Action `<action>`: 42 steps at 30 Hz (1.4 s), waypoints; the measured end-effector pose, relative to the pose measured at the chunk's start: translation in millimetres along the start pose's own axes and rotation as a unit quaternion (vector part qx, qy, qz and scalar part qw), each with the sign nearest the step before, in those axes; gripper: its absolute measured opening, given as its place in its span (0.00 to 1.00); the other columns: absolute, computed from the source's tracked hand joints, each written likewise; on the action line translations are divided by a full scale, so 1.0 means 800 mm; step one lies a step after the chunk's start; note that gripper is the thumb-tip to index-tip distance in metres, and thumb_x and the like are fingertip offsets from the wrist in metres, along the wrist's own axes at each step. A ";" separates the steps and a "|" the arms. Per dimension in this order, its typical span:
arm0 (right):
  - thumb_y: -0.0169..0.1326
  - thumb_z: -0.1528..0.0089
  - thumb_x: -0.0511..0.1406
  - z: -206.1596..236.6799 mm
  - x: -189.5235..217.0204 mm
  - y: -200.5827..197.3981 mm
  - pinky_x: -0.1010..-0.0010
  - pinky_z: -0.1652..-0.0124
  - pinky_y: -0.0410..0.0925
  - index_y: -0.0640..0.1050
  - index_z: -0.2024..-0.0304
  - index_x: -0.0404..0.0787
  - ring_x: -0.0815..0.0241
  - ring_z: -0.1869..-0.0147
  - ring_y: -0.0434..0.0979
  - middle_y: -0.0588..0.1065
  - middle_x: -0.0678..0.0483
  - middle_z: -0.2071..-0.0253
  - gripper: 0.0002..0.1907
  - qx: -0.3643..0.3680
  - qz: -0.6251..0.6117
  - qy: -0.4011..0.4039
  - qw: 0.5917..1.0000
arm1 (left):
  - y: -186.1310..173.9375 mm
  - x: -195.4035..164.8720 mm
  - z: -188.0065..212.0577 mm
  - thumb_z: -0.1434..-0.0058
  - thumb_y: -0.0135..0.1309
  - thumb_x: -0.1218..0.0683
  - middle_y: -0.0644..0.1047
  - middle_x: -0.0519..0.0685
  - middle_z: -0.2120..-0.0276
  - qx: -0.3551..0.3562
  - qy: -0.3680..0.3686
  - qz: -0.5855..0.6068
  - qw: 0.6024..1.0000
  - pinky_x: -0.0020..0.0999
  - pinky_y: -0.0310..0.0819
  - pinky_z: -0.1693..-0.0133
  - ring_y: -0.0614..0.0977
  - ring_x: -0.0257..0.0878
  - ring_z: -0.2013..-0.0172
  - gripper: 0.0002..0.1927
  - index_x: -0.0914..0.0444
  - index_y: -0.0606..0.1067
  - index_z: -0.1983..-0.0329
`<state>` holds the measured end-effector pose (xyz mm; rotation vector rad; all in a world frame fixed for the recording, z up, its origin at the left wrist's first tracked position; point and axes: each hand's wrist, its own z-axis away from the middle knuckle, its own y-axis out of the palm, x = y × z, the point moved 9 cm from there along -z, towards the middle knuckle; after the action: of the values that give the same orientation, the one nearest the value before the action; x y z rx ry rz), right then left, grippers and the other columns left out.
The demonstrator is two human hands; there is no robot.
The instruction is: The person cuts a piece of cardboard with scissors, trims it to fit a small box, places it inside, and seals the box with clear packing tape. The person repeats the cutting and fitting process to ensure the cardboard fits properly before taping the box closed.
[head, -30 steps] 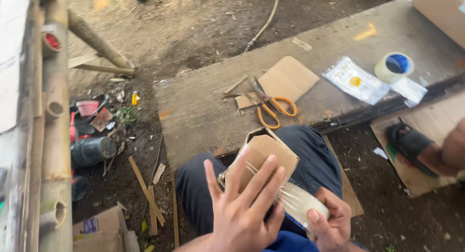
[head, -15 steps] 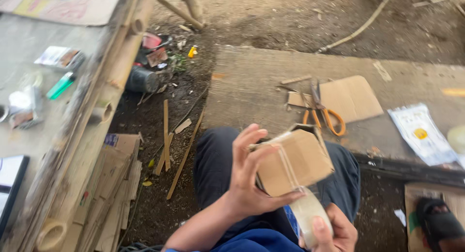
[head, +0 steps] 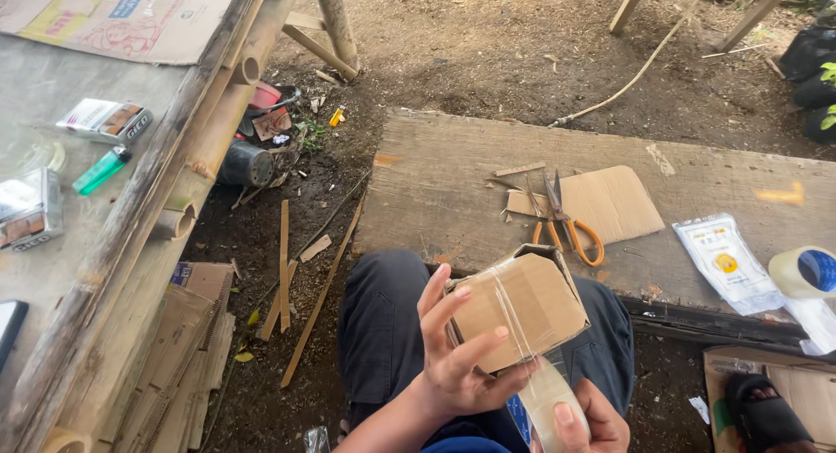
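In the head view, the left hand [head: 457, 357] grips a small cardboard box [head: 522, 309] over the person's lap, its fingers spread across the box's near face and its thumb out of sight behind. The box tilts to the right, and clear tape crosses its front in a thin band. The right hand [head: 583, 422] is cut off by the bottom edge of the frame; it is closed on a roll of clear tape [head: 547, 401], thumb pressed on top, with the roll touching the box's lower corner. The rest of that hand and both forearms are mostly out of view. The far side and the underside of the box are hidden.

Beyond the dark trousers lies a wooden plank [head: 435, 183] on bare soil. On it lie orange-handled scissors [head: 562, 222], partly over a flat cardboard piece [head: 614, 201], then a white packet [head: 727, 261], and a second tape roll [head: 805, 275] cut off by the right edge. A sandalled foot [head: 762, 401] shows at the lower right, probably another person's.

To the left, a bamboo-edged table [head: 165, 209] holds a green lighter [head: 100, 170] and small packs. The dirt gap between table and plank is littered with wood strips [head: 283, 261].
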<state>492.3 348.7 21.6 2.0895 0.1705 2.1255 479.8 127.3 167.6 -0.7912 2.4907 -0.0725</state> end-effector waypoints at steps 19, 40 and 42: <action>0.57 0.38 0.56 -0.072 0.135 -0.001 0.69 0.43 0.68 0.69 0.44 0.34 0.63 0.46 0.75 0.74 0.49 0.51 0.35 0.074 0.039 -0.128 0.988 | 0.052 -0.087 -0.068 0.36 0.53 0.52 0.78 0.51 0.39 0.291 0.244 -0.130 0.916 0.44 0.72 0.37 0.78 0.50 0.37 0.20 0.62 0.81 0.43; 0.78 0.63 0.51 -0.146 0.171 0.089 0.59 0.32 0.67 0.63 0.36 0.37 0.51 0.32 0.75 0.73 0.42 0.38 0.61 0.313 0.141 -0.287 0.894 | -0.008 -0.016 -0.032 0.46 0.69 0.33 0.69 0.61 0.42 0.053 0.037 -0.082 0.994 0.61 0.62 0.32 0.70 0.56 0.36 0.49 0.64 0.61 0.33; 0.77 0.66 0.51 -0.148 0.164 0.089 0.59 0.33 0.67 0.62 0.35 0.38 0.51 0.33 0.75 0.73 0.41 0.39 0.62 0.288 0.164 -0.273 0.903 | -0.007 -0.006 -0.010 0.45 0.70 0.35 0.72 0.67 0.39 0.076 -0.036 -0.081 0.993 0.58 0.65 0.30 0.73 0.59 0.33 0.53 0.70 0.58 0.31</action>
<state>370.1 307.4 161.9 3.1742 0.4466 1.6576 482.2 124.3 178.1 -0.9113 2.3176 -0.2818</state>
